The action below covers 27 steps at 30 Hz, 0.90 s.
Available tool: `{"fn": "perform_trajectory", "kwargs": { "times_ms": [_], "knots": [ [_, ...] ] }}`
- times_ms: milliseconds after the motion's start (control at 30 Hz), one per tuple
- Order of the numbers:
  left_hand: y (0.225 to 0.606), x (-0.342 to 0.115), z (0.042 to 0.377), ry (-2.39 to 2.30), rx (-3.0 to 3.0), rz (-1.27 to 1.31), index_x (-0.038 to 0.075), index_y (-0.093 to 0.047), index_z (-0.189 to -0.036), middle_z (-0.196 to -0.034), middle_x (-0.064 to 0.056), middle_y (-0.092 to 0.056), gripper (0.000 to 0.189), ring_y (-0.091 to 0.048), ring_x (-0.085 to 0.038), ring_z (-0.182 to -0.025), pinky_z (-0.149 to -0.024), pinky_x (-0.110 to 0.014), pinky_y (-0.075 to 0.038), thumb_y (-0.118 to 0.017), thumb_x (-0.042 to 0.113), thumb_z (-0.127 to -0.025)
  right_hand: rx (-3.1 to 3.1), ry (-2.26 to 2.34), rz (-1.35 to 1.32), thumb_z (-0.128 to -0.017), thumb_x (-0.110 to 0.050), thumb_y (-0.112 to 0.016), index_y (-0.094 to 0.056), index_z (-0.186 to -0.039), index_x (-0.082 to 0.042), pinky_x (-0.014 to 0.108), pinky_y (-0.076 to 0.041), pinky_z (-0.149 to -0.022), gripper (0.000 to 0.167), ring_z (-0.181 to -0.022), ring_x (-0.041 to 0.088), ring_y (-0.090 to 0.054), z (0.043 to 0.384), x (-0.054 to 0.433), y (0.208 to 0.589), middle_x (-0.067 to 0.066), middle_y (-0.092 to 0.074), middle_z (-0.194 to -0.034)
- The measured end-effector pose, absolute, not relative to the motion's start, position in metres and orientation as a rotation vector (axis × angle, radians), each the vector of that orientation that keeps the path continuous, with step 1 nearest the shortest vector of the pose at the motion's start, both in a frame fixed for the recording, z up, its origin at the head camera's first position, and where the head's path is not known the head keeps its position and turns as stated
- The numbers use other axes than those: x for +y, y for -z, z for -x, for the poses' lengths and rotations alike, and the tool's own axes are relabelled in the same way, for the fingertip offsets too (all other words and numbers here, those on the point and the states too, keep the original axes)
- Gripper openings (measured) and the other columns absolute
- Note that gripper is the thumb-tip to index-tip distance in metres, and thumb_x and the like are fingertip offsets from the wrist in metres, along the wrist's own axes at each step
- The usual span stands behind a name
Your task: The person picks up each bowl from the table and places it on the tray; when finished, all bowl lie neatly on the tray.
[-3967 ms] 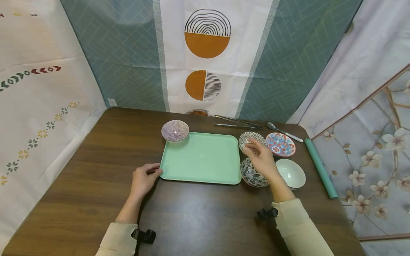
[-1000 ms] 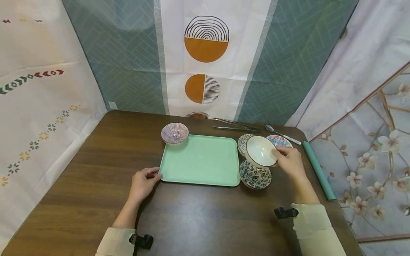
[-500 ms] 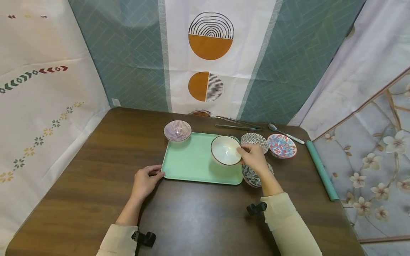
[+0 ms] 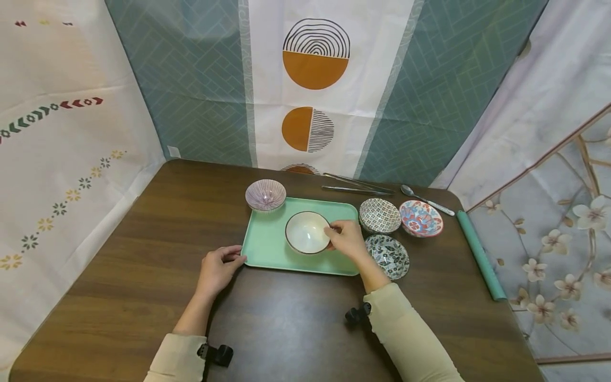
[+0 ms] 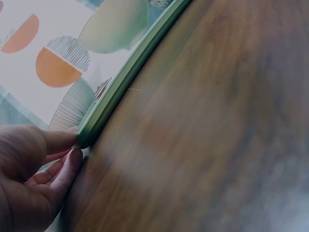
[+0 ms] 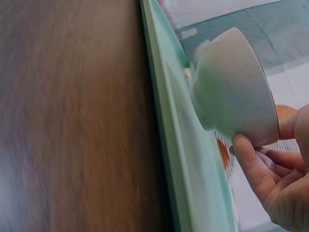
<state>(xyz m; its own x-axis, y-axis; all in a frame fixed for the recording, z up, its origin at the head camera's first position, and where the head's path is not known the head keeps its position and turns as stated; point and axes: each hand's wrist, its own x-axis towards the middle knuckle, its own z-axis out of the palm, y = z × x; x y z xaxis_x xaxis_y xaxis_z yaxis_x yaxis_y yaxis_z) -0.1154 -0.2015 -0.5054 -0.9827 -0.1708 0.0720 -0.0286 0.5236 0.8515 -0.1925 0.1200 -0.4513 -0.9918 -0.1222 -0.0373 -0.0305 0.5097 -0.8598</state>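
My right hand (image 4: 348, 240) pinches the right rim of a white bowl (image 4: 307, 232) with a dark rim line, thumb on one side and fingers on the other. Seen from the right wrist, the bowl (image 6: 234, 87) hangs just above the mint-green tray (image 6: 166, 96), its foot apart from the surface. At the tray's (image 4: 260, 249) near left corner my left hand (image 4: 216, 270) grips the edge between thumb and fingers, which the left wrist view shows close up on the tray's corner (image 5: 89, 133). A purple striped bowl (image 4: 265, 195) stands at the tray's far left corner.
Right of the tray stand a lattice-patterned bowl (image 4: 380, 216), a dark floral bowl (image 4: 389, 257) and a red-blue floral bowl (image 4: 421, 218). Metal chopsticks (image 4: 358, 190) and a spoon (image 4: 427, 200) lie behind. A green roll (image 4: 481, 255) lies along the right table edge.
My right hand has taken the white bowl from the right-hand group of bowls and carried it left, over the tray. My left hand has stayed at the tray's corner.
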Motion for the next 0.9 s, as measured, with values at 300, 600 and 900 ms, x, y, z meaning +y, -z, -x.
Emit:
{"fn": "perform_trajectory", "kwargs": {
  "times_ms": [300, 600, 900],
  "knots": [
    [0.505, -0.202, 0.115, 1.447, -2.613, -0.186, 0.001, -0.076, -0.113, -0.091, -0.011, -0.076, 0.028, -0.072, -0.024, -0.088, -0.078, -0.023, -0.051, -0.081, 0.012, -0.087, 2.599, 1.557, 0.179, -0.097, -0.011, -0.065, -0.075, -0.105, 0.004, 0.034, -0.058, -0.056, 0.02, -0.054, 0.019, -0.069, 0.194, 0.085, 0.459, 0.013, -0.072, -0.072],
    [0.506, -0.202, 0.116, 1.452, -2.614, -0.194, 0.001, -0.077, -0.112, -0.089, -0.011, -0.076, 0.028, -0.072, -0.024, -0.087, -0.079, -0.025, -0.051, -0.082, 0.012, -0.086, 2.541, 1.559, 0.217, -0.098, -0.013, -0.064, -0.074, -0.106, 0.005, 0.032, -0.058, -0.056, 0.022, -0.054, 0.017, -0.069, 0.199, 0.054, 0.461, 0.011, -0.07, -0.07],
    [0.507, -0.204, 0.117, 1.47, -2.598, -0.179, -0.001, -0.077, -0.11, -0.088, -0.011, -0.076, 0.028, -0.073, -0.022, -0.085, -0.073, -0.018, -0.05, -0.082, 0.011, -0.086, 2.462, 1.592, 0.237, -0.099, -0.014, -0.064, -0.072, -0.106, 0.007, 0.031, -0.058, -0.056, 0.023, -0.052, 0.015, -0.067, 0.202, 0.03, 0.465, 0.011, -0.07, -0.067]
  ]
}}
